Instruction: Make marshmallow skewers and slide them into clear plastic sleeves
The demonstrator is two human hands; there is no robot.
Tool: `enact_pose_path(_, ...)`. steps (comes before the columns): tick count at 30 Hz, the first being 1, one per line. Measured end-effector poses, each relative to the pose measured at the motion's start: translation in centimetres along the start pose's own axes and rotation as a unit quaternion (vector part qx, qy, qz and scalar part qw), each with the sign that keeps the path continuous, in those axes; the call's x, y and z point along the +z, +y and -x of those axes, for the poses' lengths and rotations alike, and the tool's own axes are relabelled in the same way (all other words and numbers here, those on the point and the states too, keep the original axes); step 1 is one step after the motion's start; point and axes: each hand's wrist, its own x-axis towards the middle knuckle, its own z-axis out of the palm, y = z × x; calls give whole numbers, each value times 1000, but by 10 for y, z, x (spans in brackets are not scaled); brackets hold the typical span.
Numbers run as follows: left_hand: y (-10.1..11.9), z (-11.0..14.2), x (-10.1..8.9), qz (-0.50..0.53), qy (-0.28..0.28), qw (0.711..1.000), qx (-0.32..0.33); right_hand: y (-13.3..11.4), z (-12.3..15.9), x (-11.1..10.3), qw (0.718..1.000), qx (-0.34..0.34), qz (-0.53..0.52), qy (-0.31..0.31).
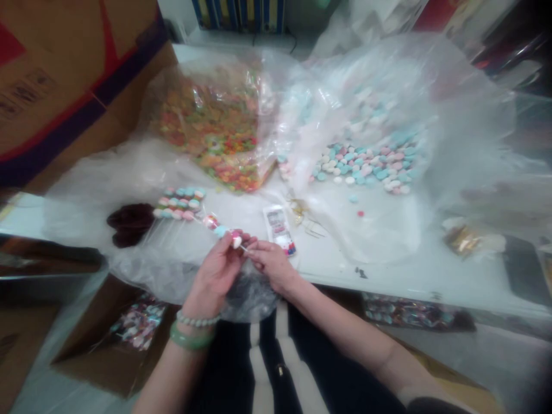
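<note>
A candy skewer (220, 231), with blue, white and reddish pieces in what looks like a clear wrapper, slants across the front of the table. My left hand (222, 265) wraps its fingers around the lower end of the candies. My right hand (271, 261) pinches the thin white stick just below them; the fingertips of both hands nearly meet. To the left, several similar skewers (180, 202) lie side by side with their white sticks toward me. A phone-like white card (278, 227) lies just beyond my right hand, its surface blurred.
Behind are a plastic bag of orange and green gummies (235, 167) and a heap of pastel candies (366, 164) on plastic. Gold twist ties (304, 215) lie mid-table. A large carton (77, 86) stands left; an open box (138, 328) with wrapped candies sits below.
</note>
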Motion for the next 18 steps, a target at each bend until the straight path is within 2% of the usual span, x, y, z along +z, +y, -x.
enact_pose_path(3,14,-3,-5,27,-13,1000,-2,-3,-2,-7,992,76,-94,-43)
enact_pose_path(6,26,-8,-9,63,16,997,46,-3,-2,-10,987,108,-97,-66)
enact_pose_path(11,25,-11,-9,39,59,990,124,0,-5,-9,998,38,-39,4)
enact_pose_path(15,10,-6,-6,-9,36,982,187,-1,-8,-8,998,29,23,50)
enact_pose_path(18,-3,-3,-3,-50,30,976,212,0,-7,-5,997,22,59,52)
